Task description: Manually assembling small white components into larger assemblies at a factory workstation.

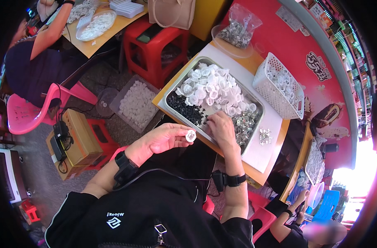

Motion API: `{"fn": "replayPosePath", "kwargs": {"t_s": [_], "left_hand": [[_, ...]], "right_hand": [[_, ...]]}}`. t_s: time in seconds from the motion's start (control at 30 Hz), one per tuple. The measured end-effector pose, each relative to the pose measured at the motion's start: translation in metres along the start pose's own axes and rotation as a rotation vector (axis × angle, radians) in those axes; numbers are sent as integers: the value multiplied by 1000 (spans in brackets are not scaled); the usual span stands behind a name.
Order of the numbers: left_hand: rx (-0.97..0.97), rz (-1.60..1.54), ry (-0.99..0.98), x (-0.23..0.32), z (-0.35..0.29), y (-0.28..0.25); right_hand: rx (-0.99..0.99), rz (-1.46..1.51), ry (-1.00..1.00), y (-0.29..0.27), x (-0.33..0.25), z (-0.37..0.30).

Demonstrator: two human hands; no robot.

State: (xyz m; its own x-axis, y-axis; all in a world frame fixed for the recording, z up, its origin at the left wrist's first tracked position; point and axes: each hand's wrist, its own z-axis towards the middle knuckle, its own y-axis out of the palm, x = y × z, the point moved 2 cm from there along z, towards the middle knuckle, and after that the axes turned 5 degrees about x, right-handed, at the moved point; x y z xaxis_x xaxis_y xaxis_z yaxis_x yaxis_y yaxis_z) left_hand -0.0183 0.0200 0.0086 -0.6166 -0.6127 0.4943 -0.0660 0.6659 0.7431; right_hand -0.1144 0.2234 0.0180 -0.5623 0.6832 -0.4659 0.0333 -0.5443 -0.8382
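Observation:
My left hand (167, 137) pinches a small round white plastic cap (191, 136) between thumb and fingers, just off the near edge of a metal tray (260, 120). My right hand (222, 129) reaches into the tray, fingertips drawn together; whatever they grip is hidden. Beside those fingertips lie small black parts (184, 109) on the tray's left side. A heap of translucent white plastic caps (213, 84) fills the far part. Small shiny metal parts (244, 126) lie in the right part, next to my right wrist.
Beyond the tray, a clear bag of metal parts (238, 31) and a white perforated basket (275, 84) stand on the table. A few small pieces (265, 135) lie on the white board (254, 159). Left are a bin of white parts (135, 103) and a red stool (151, 51). Other people sit nearby.

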Motion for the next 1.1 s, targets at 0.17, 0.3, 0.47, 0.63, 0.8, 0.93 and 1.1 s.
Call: {"fn": "replayPosePath", "kwargs": {"t_s": [0.17,0.3,0.47,0.63,0.8,0.93,1.1], "left_hand": [[-2,-17,-6,1,2,1],[-25,-64,-2,4,3,5],[-72,-59,-4,12,8,18],[-99,-53,-20,16,13,31],[-94,-53,-25,14,15,38],[-118,-62,-33,13,16,41],[-127,-98,-39,9,15,40]], "right_hand": [[64,229,270,-6,-4,-3],[113,1293,778,-8,4,-22],[195,1755,864,-18,-9,-35],[244,1904,835,-29,-18,-39],[231,1917,784,-29,-19,-44],[277,1889,801,-28,-25,-46],[300,1841,803,-28,-32,-48]]}}
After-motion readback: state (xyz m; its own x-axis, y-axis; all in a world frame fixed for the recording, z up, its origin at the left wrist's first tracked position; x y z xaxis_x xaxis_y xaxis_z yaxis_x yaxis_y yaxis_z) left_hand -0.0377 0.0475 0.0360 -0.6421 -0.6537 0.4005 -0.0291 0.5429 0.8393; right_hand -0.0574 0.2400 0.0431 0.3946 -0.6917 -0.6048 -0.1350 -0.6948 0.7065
